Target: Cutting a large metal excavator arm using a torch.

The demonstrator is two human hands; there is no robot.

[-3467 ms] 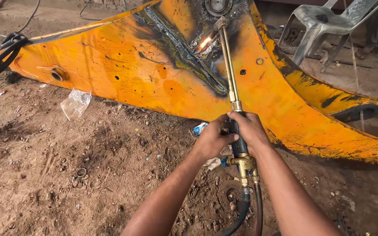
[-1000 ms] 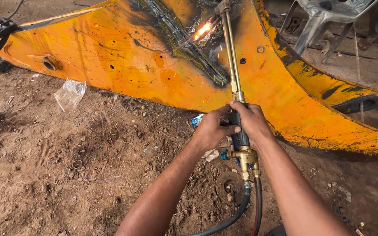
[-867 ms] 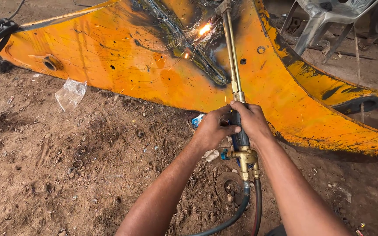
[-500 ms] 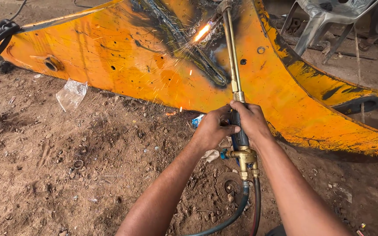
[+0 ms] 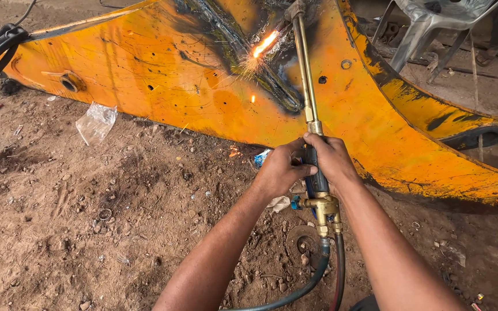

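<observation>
While my left hand (image 5: 280,171) and right hand (image 5: 331,160) stay wrapped around the dark handle of the cutting torch (image 5: 309,124), both grips pressed tight on it just above the brass valve block (image 5: 323,208), the flame (image 5: 265,44) at the tip has grown longer and brighter than it was a moment ago. It now streaks toward seven o'clock from the nozzle, and sparks (image 5: 249,64) scatter lower down the blackened seam (image 5: 243,49) than before. I judge the metal there is hot enough to be cutting. The torch reaches toward twelve o'clock from my hands, its tip over the charred strip on the big orange steel arm (image 5: 162,75). That arm lies on the dirt floor (image 5: 59,219). Two hoses (image 5: 327,270) trail down toward six o'clock. A crumpled plastic scrap (image 5: 94,122) sits at nine o'clock, well apart.
</observation>
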